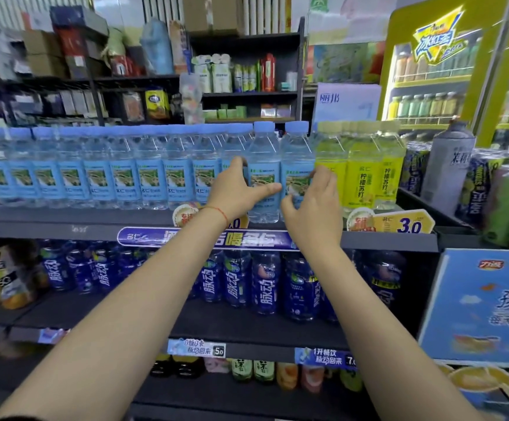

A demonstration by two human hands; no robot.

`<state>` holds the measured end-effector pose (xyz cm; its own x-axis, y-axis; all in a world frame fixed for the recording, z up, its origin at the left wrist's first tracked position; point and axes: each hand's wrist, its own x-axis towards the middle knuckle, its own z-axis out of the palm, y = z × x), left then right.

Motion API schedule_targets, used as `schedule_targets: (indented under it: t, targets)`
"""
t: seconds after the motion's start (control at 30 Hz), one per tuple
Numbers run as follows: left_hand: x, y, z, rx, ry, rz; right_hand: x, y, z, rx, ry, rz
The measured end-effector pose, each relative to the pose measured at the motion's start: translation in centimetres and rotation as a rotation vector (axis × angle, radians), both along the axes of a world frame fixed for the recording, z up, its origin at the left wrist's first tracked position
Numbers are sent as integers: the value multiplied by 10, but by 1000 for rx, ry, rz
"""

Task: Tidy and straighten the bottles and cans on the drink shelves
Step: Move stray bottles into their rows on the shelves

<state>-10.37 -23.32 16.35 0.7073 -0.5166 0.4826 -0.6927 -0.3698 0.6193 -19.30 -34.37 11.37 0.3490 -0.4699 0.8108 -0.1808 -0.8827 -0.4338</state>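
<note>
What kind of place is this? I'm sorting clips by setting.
Most likely a small shop: rows of water bottles on a shelf, a price tag, and a lit drinks fridge.

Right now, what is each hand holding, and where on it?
Left hand grips one blue-label water bottle at its label; right hand grips the next bottle at its label.
</note>
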Motion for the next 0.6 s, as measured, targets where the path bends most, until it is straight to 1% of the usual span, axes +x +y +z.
schedule_targets:
  t: [0.23, 0.33, 0.4, 0.47, 0.5, 0.53, 0.57, 0.6]
  targets:
    - [3, -4, -3, -23, 4, 7, 1, 4, 0, 23, 4, -17]
    - [-1, -6, -5, 30, -6, 28, -3, 8, -2, 49, 20, -26]
    - [-9, -2, -5, 23, -81, 49, -5, 14, -3, 8, -20, -64]
    - [-20, 12, -8, -133, -221, 72, -8, 25, -4, -73, -128, -64]
    - [-26, 22, -11, -233, -288, 75, -12, 32, -5, -93, -173, 4]
    - [-31, 33, -16, -289, -316, 71, -16, 39, -7, -74, -182, 119]
    - [-34, 45, -24, -306, -299, 50, -21, 47, -12, -18, -157, 249]
    - [-36, 57, -35, -298, -221, 20, -27, 55, -21, 54, -103, 360]
